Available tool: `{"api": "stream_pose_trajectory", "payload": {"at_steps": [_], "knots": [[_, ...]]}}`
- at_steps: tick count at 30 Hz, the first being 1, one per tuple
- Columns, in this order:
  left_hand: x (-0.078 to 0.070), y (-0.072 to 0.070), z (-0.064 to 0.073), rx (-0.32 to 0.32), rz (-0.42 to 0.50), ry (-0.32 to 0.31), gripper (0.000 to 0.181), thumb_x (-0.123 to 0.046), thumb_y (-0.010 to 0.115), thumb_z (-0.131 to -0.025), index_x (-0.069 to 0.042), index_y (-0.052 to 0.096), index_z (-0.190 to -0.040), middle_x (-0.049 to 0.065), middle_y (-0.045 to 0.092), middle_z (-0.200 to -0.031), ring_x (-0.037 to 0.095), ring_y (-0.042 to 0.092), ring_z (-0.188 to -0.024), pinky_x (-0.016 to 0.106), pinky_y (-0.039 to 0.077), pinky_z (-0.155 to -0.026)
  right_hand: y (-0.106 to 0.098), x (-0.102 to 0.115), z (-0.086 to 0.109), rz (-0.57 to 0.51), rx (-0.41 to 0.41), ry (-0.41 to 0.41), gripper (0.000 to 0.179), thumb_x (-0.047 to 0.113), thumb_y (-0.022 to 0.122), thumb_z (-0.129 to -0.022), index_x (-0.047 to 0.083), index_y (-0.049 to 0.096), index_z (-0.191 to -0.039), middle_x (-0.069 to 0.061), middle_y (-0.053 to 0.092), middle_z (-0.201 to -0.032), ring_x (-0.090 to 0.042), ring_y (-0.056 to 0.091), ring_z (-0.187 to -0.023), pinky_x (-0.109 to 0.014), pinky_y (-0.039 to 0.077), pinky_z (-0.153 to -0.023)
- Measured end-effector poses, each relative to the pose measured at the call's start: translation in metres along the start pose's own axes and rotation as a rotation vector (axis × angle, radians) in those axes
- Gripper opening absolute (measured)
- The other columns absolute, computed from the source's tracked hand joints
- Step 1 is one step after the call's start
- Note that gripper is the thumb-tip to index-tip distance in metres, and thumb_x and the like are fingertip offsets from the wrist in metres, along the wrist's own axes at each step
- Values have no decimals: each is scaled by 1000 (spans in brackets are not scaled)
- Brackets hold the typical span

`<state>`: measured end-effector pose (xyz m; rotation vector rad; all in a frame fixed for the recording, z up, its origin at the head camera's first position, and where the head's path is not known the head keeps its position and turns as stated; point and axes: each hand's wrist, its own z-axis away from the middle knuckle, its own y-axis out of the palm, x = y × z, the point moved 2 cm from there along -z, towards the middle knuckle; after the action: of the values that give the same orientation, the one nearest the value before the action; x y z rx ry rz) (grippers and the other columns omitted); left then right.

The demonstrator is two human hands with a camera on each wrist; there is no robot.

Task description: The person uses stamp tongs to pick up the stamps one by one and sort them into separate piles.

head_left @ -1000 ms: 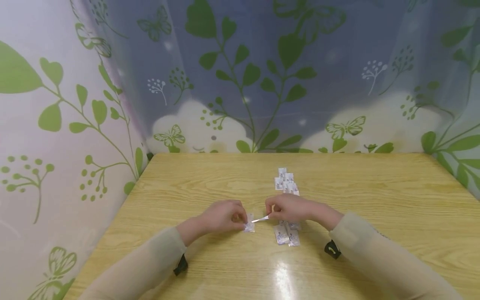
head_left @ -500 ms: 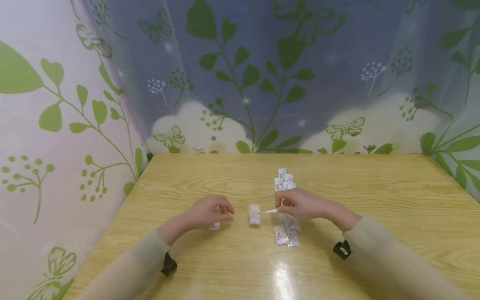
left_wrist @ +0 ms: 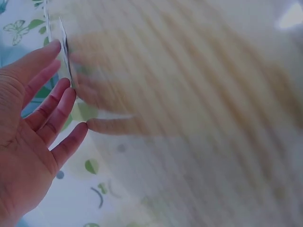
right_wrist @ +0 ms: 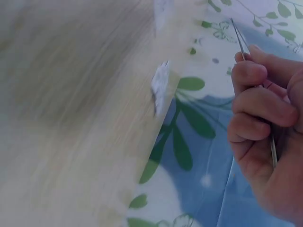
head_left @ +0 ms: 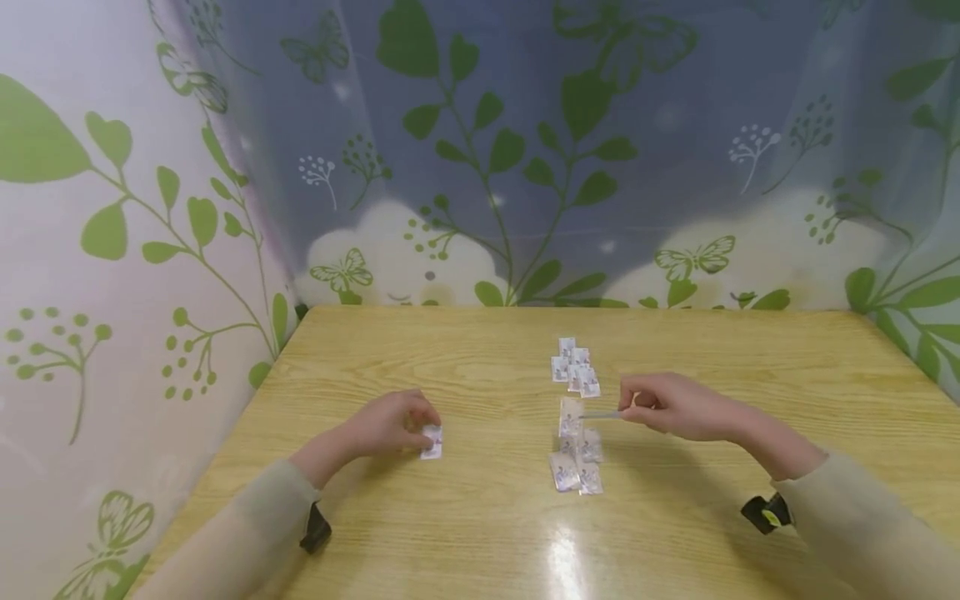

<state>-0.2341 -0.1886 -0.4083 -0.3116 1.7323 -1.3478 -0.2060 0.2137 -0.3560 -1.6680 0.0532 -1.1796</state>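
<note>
My right hand (head_left: 678, 406) holds a pair of metal tweezers (head_left: 602, 414), also seen in the right wrist view, where the curled fingers wrap the tweezers (right_wrist: 242, 42). Their tips reach the edge of a small clear packet (head_left: 571, 413) with a printed white insert, at the top of the near group of packets. On the left, my left hand (head_left: 382, 423) has its thumb and fingertips at the left side of another small packet (head_left: 432, 440). In the left wrist view the fingers are loosely bent and spread, with that packet (left_wrist: 66, 52) thin and edge-on by the fingertips.
Several similar packets (head_left: 577, 367) lie overlapping farther back on the wooden table (head_left: 262, 400). Others (head_left: 588, 477) lie nearer, below the one at the tweezers. Behind the table hangs a leaf-patterned curtain (head_left: 465, 167), with another on the left side.
The tweezers and a packet have moved right from mid-table to the near group. My left hand has left that packet and moved left to another one.
</note>
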Motion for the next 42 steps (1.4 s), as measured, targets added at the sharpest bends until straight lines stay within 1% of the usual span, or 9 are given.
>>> {"api": "stream_pose_trajectory", "payload": {"at_steps": [5,9,15,24,27,31,36,39,42], "knots": [[-2,-1,2,9,-42,-14,20,-22,80,-80,-16,72,-98,-8,59,-94,14,58,-88,32,48,-78,2,-9,22,-47,48,14,11,20,53,-101,11,56,-96,13,36,-55,-2,29,-47,-24,33,-49],[-4,-1,1,2,-47,-9,18,-22,79,-81,-17,73,-97,-8,59,-94,13,58,-88,33,48,-78,4,-17,35,-118,95,-5,9,16,52,-101,9,57,-97,13,37,-55,-2,31,-46,-24,34,-48],[-3,0,0,-6,-63,-13,18,-23,79,-80,-19,72,-97,-9,59,-94,11,56,-86,32,47,-77,8,-26,42,-206,163,-50,7,9,52,-100,7,56,-94,6,37,-52,-2,32,-46,-23,34,-46],[-2,2,2,-2,-60,-20,18,-24,79,-81,-19,72,-96,-7,59,-95,13,57,-87,33,47,-77,15,-30,36,-179,172,-15,11,14,54,-100,8,56,-91,10,36,-52,-2,32,-44,-23,35,-47],[-2,3,1,-4,-63,-19,17,-24,79,-81,-20,72,-96,-8,59,-96,12,57,-87,33,47,-77,15,-30,36,-164,171,24,12,17,55,-100,10,56,-90,12,37,-53,-2,31,-45,-21,33,-47],[-2,3,1,-6,-67,-17,17,-25,79,-81,-20,72,-96,-9,59,-95,12,57,-88,32,47,-77,14,-31,40,-145,175,75,12,18,56,-99,10,56,-91,12,38,-54,-2,32,-46,-21,32,-47],[-3,3,1,4,-59,-24,17,-22,79,-81,-18,72,-96,-8,59,-95,14,58,-89,34,48,-79,6,-29,42,-97,154,91,9,18,56,-99,11,57,-93,11,41,-54,-3,35,-46,-23,33,-47],[-5,2,0,11,-65,-26,17,-21,79,-80,-17,72,-96,-7,60,-95,15,59,-90,35,49,-80,1,-24,34,-54,123,69,9,19,56,-100,11,58,-95,11,42,-55,-3,36,-47,-24,35,-48],[-6,0,0,17,-67,-20,19,-20,79,-80,-15,73,-97,-6,60,-95,16,59,-89,34,49,-81,1,-15,18,-25,97,59,12,22,56,-100,11,59,-98,8,44,-55,-4,35,-47,-25,35,-50]]}}
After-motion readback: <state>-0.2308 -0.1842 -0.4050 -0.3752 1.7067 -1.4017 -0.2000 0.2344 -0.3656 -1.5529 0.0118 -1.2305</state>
